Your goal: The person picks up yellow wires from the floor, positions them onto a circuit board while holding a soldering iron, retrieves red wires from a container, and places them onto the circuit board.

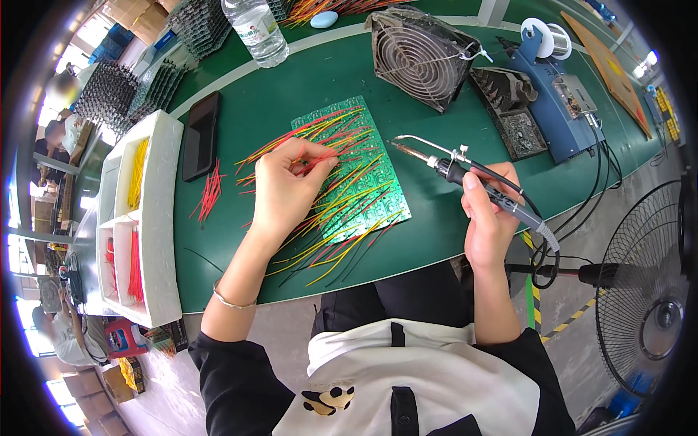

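Observation:
A green circuit board panel (392, 196) lies on the green table, with red, yellow and black wires (336, 254) fanning out across it to the left and toward me. Above its left part is my left hand (291, 182), thumb and fingertips pinched together around what looks like a red wire. My right hand (486, 218) grips a soldering iron (472, 182) by its dark handle. A thin curved solder feed tube runs along the iron. The iron's tip points left and is just right of the board, apart from it.
Left are a white foam tray (166, 218) of wires, a black phone (201, 136) and loose red wires (210, 190). At the back stand a water bottle (256, 33) and a square fan (422, 54). Right are an iron stand (512, 116), a blue solder feeder (560, 102) and a floor fan (643, 291).

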Motion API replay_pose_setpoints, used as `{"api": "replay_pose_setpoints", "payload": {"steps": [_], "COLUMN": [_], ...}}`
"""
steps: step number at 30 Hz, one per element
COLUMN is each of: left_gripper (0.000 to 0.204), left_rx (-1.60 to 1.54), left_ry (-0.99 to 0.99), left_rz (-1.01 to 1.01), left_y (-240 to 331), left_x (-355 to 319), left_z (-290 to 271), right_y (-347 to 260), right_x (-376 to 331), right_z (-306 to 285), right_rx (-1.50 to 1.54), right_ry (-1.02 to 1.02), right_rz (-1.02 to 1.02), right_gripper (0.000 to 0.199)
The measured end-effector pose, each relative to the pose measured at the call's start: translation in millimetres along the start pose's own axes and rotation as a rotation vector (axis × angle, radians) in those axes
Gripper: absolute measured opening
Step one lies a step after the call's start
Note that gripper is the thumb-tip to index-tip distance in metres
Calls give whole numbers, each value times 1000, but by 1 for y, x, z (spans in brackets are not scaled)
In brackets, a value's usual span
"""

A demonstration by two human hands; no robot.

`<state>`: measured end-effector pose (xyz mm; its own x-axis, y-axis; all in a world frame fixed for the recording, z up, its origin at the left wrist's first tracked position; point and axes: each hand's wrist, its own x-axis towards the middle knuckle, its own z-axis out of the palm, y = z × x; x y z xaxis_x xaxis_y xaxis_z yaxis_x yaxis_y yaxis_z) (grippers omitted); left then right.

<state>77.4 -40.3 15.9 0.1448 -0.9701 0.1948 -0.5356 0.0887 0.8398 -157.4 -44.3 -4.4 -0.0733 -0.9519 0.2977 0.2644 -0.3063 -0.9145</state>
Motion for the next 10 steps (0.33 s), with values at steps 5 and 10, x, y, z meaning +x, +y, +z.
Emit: {"api": "replay_pose_setpoints", "payload": {"steps": [5, 10], "left_gripper": [6, 7], "left_rx": [-3, 108], "left_ry": [-6, -26], "left_rz": [15, -1], "left_y": [0, -3], "left_x": [0, -2], "left_z": [1, 0], "right_y": [-2, -1], "right_x": [0, -1], "right_z": [0, 1], "right_rx": [-9, -8], "right_ry": [5, 15], "right_rz": [3, 19], "right_gripper": [11, 13]}}
